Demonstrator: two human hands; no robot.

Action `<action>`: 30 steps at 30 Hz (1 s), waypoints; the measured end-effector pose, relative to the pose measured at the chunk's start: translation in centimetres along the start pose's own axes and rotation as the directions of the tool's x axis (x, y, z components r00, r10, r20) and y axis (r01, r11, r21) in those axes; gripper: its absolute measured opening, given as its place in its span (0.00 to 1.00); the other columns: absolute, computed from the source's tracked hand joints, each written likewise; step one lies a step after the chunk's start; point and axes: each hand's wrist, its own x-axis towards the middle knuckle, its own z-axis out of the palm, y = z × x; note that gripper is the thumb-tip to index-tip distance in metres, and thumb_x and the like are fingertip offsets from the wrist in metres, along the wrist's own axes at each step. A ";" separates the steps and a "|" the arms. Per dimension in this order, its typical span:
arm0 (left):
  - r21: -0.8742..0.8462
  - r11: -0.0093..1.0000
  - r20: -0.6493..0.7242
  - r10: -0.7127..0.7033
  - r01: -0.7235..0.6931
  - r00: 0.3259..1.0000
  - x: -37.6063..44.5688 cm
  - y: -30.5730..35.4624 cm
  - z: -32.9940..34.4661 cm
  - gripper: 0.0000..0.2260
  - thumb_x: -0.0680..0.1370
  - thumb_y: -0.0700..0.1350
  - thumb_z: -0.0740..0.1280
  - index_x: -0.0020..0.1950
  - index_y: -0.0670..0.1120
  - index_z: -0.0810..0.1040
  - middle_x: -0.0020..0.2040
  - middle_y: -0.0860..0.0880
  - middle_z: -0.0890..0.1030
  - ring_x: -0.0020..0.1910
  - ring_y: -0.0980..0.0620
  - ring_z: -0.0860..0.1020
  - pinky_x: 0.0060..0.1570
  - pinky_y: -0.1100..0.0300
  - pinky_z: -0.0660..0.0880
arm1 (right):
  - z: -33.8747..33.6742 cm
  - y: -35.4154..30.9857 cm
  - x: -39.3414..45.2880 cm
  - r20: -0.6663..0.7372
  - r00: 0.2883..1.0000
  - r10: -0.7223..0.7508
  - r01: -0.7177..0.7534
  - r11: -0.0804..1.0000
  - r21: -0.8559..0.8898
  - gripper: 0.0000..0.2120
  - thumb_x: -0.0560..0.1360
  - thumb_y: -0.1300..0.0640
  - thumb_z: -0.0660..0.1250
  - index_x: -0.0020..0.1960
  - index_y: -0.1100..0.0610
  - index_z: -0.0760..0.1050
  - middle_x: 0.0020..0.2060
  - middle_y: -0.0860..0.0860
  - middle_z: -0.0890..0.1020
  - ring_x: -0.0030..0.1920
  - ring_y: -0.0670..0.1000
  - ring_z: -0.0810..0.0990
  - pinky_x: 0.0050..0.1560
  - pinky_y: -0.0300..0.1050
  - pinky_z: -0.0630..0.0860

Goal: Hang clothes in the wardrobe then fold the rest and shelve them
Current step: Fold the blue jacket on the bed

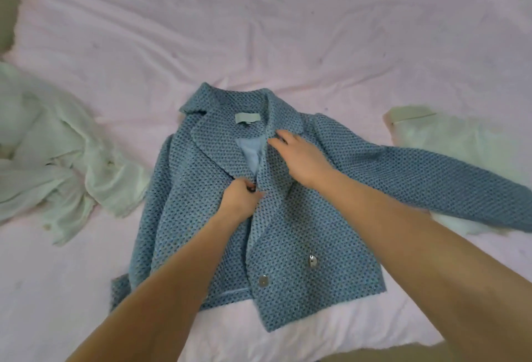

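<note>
label [247, 118]: pale tag inside the jacket collar, too blurry to read
jacket [288, 217]: blue tweed, flat mid-bed
left hand [240, 199]: pinching its front edge
right hand [299, 160]: fingers relaxed, pressing the lapel
bed [259, 30]: wrinkled pink sheet
white clothes [57, 145]: left of the jacket

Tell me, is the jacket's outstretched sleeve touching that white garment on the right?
Touching. The head view shows the blue tweed jacket with its sleeve lying straight across the white garment, covering part of it.
</note>
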 end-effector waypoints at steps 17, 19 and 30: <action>0.259 0.965 -0.124 0.061 -0.027 0.990 6.9 5.3 -3.6 0.19 0.80 0.43 0.64 0.33 0.46 0.59 0.28 0.47 0.62 0.28 0.48 0.65 0.33 0.56 0.67 | -2.6 4.2 14.2 -0.012 0.994 -0.105 0.094 0.926 -0.366 0.15 0.77 0.64 0.60 0.63 0.63 0.71 0.65 0.60 0.69 0.65 0.61 0.66 0.58 0.52 0.68; 0.380 0.924 -0.159 0.111 -0.043 0.981 7.5 5.8 -4.2 0.16 0.81 0.43 0.62 0.35 0.46 0.63 0.31 0.46 0.67 0.29 0.47 0.67 0.33 0.55 0.68 | -2.1 3.9 14.8 -0.044 0.998 -0.049 0.028 0.919 -0.394 0.15 0.77 0.65 0.61 0.63 0.63 0.71 0.64 0.60 0.69 0.63 0.61 0.67 0.59 0.52 0.69; 0.825 0.413 0.319 0.221 -0.385 0.921 6.0 1.7 -7.7 0.20 0.77 0.43 0.64 0.69 0.49 0.69 0.66 0.46 0.66 0.52 0.44 0.77 0.43 0.52 0.74 | 2.8 0.6 6.1 -0.090 0.980 -0.177 0.187 0.974 0.124 0.24 0.79 0.54 0.62 0.73 0.57 0.63 0.77 0.58 0.55 0.77 0.60 0.53 0.74 0.56 0.53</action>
